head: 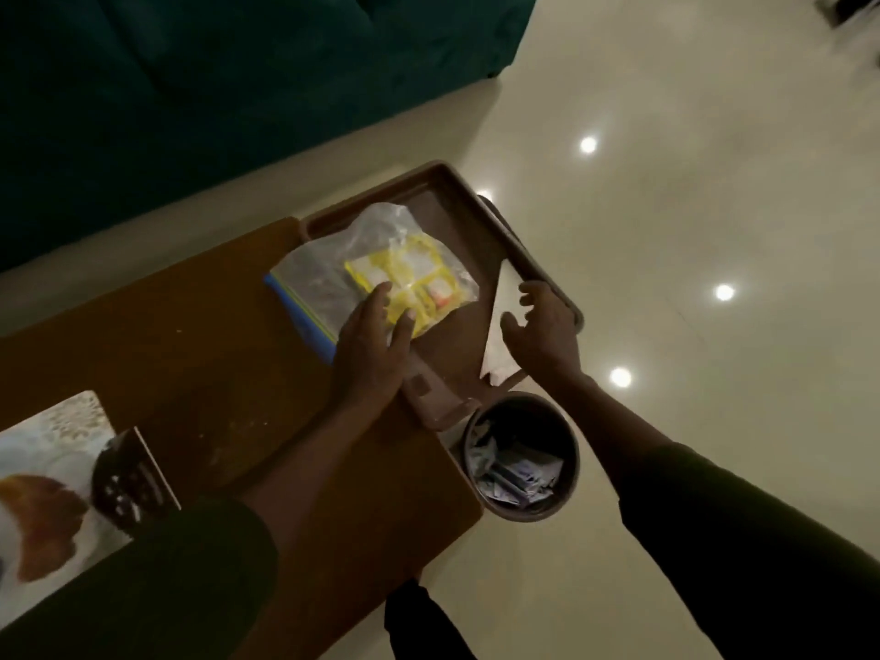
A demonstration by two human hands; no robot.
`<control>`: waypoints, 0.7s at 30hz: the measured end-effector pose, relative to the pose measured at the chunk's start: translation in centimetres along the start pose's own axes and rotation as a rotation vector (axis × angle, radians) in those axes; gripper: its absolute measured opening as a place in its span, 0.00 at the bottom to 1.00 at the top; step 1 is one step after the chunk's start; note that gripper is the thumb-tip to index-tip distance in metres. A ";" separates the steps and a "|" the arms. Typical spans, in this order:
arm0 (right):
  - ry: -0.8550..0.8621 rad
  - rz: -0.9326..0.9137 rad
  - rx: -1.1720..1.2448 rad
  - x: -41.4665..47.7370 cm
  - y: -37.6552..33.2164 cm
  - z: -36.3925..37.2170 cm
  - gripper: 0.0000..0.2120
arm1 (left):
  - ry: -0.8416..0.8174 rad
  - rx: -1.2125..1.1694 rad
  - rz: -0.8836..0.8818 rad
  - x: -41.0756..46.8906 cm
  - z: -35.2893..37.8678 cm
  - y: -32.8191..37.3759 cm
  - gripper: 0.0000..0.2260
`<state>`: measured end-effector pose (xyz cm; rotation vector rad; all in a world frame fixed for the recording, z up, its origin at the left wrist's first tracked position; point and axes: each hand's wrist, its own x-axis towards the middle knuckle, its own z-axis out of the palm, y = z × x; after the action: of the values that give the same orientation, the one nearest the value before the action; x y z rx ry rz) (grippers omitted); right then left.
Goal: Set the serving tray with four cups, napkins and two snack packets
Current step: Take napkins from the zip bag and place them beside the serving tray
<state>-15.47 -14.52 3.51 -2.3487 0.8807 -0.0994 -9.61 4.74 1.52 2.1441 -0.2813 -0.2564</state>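
A brown serving tray (452, 202) hangs partly over the right end of a wooden table (200, 326). A clear zip bag (333, 273) with yellow snack packets (409, 278) inside lies across the tray's left rim. My left hand (371, 350) rests flat on the bag's near edge, fingers spread. A white folded napkin (505, 297) lies along the tray's right side. My right hand (547, 331) hovers over the napkin at the tray's right rim, fingers apart and holding nothing. No cups are in view.
A round waste bin (521, 454) with crumpled wrappers stands on the pale floor just below the tray's near corner. A printed mat or magazine (52, 473) and a dark booklet (133, 473) lie at the table's left. A dark green sofa (214, 88) sits behind.
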 end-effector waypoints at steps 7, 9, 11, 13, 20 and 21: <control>-0.034 0.195 -0.139 4.6 6.3 -3.0 0.18 | -0.417 -0.235 -0.233 0.0 9.1 1.3 0.25; -0.091 0.195 -0.155 5.5 7.0 -2.8 0.18 | -0.482 -0.238 -0.290 0.3 11.2 1.2 0.27; -0.162 0.178 -0.197 6.0 7.5 -2.5 0.18 | -0.535 -0.204 -0.333 0.8 12.9 1.1 0.28; -0.213 0.168 -0.244 6.4 7.9 -2.1 0.19 | -0.573 -0.164 -0.341 1.3 14.4 1.0 0.29; -0.292 0.102 -0.444 7.6 7.7 -1.0 0.24 | -0.572 0.019 -0.252 1.0 16.5 0.7 0.29; -0.296 0.082 -0.475 7.7 7.5 -1.0 0.23 | -0.560 0.080 -0.213 0.9 16.6 0.6 0.29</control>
<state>-14.05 -24.15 -1.13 -2.6552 0.9240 0.5330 -13.60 -8.87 -7.11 2.1454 -0.3847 -0.9886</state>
